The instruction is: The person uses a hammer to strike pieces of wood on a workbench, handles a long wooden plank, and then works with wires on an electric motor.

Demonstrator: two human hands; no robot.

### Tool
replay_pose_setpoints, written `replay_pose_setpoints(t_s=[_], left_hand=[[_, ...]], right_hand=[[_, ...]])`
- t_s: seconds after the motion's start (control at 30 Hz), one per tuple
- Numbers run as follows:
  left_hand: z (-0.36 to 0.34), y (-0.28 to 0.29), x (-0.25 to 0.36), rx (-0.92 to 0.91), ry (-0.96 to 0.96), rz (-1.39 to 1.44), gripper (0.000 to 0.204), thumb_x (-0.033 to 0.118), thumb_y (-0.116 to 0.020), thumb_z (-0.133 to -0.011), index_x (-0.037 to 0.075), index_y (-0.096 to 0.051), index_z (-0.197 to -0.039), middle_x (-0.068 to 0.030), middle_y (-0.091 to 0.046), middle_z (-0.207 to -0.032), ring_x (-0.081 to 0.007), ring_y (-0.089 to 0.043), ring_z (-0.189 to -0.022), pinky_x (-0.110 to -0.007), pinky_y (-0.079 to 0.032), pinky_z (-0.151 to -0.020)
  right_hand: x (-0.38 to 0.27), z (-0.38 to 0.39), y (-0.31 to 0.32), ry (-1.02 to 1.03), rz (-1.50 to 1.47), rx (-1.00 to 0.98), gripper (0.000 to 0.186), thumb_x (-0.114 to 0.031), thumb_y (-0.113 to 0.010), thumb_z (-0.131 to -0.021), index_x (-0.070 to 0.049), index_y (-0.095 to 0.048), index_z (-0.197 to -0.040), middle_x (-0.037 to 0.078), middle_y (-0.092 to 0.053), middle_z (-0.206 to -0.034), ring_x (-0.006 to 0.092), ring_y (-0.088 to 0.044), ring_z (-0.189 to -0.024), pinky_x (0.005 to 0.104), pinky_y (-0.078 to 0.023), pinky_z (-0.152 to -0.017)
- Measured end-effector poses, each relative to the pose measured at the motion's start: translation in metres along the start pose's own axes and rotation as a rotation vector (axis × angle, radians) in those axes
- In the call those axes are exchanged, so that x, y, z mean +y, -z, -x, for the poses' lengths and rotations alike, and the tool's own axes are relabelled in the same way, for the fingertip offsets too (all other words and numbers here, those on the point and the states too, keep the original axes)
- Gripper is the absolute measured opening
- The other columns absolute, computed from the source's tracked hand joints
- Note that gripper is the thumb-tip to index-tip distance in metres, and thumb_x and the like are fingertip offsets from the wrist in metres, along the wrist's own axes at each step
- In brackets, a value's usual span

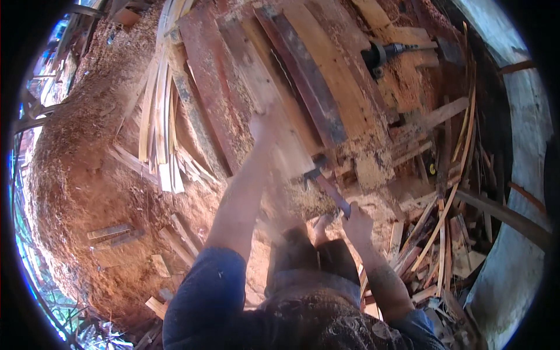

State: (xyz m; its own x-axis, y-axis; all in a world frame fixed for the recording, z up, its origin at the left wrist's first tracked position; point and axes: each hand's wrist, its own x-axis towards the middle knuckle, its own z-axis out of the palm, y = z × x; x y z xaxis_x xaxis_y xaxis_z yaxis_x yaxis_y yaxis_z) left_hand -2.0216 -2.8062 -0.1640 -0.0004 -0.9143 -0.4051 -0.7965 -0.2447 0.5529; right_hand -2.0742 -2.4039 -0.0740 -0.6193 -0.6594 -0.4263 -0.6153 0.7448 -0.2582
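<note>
My right hand point(357, 226) is closed round the handle of a hammer point(333, 193). The hammer's dark metal head is at the near end of a pale wooden board point(281, 131), at its right corner. On that board's left part lies my left hand point(261, 125), its fingers too blurred to make out. The board slants away from me among other planks. To its right are a dark reddish plank point(300, 73) and a wider yellowish plank point(329, 64). A reddish-brown board point(213, 87) lies to the left.
A bundle of thin wood strips point(160, 105) hangs over the left side. A dark power drill point(382, 55) lies at the far right. Sawdust point(87, 192) is heaped at left, with offcuts point(111, 232). Scrap wood point(440, 251) piles up at right beside a grey curved surface point(525, 146).
</note>
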Motion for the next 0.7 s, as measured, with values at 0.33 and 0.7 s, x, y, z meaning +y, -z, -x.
replay_pose_setpoints(t_s=[0.33,0.7], left_hand=[[0.006,0.002,0.002,0.018,-0.081,-0.011,0.097,0.074,-0.056,-0.082,-0.017,-0.058,-0.115,-0.0361,-0.062,-0.114,-0.0449,-0.059,-0.113,-0.049,-0.045,-0.099],[0.032,-0.004,-0.014,-0.004,-0.048,-0.081,0.097,0.075,-0.048,-0.085,-0.016,-0.055,-0.118,-0.0355,-0.063,-0.111,-0.0484,-0.061,-0.108,-0.052,-0.045,-0.096]], right_hand=[[0.033,0.059,-0.002,-0.036,0.052,-0.090,0.035,-0.024,-0.071,-0.082,-0.008,-0.050,-0.106,0.016,-0.064,-0.083,0.0371,-0.066,-0.070,0.0496,-0.052,-0.060],[0.023,0.047,-0.008,0.078,0.041,0.022,0.033,-0.015,-0.067,-0.081,-0.008,-0.047,-0.106,0.016,-0.063,-0.080,0.0369,-0.066,-0.071,0.0519,-0.051,-0.059]])
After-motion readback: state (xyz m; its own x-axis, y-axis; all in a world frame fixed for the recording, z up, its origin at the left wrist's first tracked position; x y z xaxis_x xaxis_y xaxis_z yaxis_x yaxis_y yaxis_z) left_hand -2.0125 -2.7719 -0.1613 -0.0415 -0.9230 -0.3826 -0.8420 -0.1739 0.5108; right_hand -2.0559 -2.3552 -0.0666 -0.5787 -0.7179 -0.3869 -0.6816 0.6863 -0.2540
